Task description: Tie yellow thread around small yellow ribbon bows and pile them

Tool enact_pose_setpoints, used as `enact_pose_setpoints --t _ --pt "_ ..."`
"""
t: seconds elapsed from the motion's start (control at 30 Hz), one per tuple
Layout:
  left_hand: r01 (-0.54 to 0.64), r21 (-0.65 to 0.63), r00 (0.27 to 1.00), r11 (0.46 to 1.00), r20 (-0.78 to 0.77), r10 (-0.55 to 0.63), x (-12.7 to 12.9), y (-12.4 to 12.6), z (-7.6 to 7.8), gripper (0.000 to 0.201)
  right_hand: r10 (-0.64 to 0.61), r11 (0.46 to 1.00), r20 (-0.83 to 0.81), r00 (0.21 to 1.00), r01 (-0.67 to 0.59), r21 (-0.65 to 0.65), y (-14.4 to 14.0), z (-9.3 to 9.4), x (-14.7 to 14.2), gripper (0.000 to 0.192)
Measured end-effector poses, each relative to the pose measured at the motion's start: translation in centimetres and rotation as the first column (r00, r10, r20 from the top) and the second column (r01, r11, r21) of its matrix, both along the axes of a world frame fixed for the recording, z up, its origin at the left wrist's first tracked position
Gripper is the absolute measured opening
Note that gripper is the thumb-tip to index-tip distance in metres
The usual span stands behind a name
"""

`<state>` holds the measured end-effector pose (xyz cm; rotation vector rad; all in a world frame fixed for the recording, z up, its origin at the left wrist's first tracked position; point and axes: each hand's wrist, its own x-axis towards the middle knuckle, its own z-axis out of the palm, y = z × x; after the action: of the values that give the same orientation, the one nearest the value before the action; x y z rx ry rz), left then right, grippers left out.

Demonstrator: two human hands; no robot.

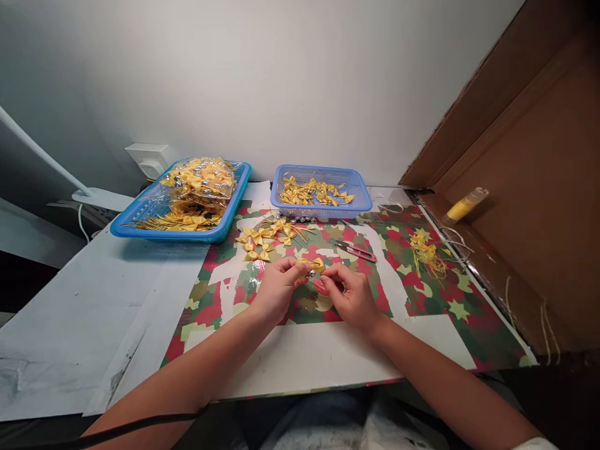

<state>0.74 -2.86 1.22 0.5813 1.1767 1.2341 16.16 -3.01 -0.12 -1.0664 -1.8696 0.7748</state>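
My left hand [280, 282] pinches a yellow ribbon bow [319, 264] by its gold cord, over the middle of the mat. A small silver bell [311, 273] hangs beside the bow, close to my left fingertips. At the bow's right edge, my right hand [349, 292] has thumb and forefinger closed together; whatever lies between them is too small to make out. Just beyond my hands lie several yellow bows [257, 236] with gold cords, and some silver bells [302, 220]. Pink-handled thread snips [356, 251] rest behind my right hand.
A blue basket [228, 232] at the left holds a plastic bag of bows [201, 175] and loose ones. A lilac basket [323, 212] with bows stands against the wall. Yellow thread scraps [429, 259] and a yellow spool [464, 207] are rightward, near the cardboard [525, 187].
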Motion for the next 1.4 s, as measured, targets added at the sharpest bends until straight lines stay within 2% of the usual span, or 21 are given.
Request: enact_pose_setpoints --t 0.27,0.6,1.03,1.4 --pt "-0.005 0.000 1.000 1.000 0.014 0.005 0.03 0.00 0.05 0.022 0.010 1.000 -0.020 1.000 -0.010 -0.014 0.06 -0.36 -0.05 0.013" --pt "0.001 0.032 0.998 0.999 -0.068 0.002 0.06 -0.11 -0.01 0.023 0.011 1.000 -0.034 0.999 -0.012 -0.016 -0.10 -0.08 -0.07 0.013" --pt "0.014 -0.029 1.000 0.999 0.009 -0.013 0.15 -0.09 -0.13 0.023 0.033 0.999 -0.059 0.998 -0.035 -0.042 -0.02 -0.22 0.03 0.012" --pt "0.115 -0.085 0.990 0.990 0.087 -0.107 -0.04 0.13 -0.22 0.019 0.037 0.998 0.020 0.999 -0.038 0.044 0.20 0.04 0.16 0.014"
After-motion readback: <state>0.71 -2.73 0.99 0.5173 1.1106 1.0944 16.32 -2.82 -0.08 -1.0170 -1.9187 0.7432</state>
